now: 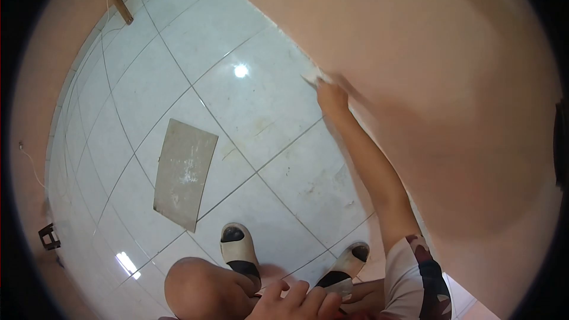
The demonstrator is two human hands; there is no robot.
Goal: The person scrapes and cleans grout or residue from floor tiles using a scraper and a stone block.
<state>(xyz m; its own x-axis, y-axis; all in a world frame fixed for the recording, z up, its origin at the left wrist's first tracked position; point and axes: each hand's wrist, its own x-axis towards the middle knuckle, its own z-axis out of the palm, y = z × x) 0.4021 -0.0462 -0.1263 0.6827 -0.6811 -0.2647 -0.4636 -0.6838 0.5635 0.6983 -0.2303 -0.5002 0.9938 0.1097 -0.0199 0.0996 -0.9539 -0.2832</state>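
Observation:
My right hand [333,98] reaches out to the foot of the peach wall [415,71], closed around a small pale tool with a thin edge [312,77]. The tool lies right at the line where wall and floor meet, slightly blurred; its handle is hidden in my fist. Close to my body, my left hand [296,303] has its fingers curled, in front of my knees. I cannot tell what it holds, as its palm is turned out of sight.
A grey-beige flat board [185,172] with white smears lies on the white tiled floor [231,112]. My slippers [240,249] stand just below it. A wooden pole [118,3] leans at the far left wall. A dark frame-like object [49,236] and thin cable sit left.

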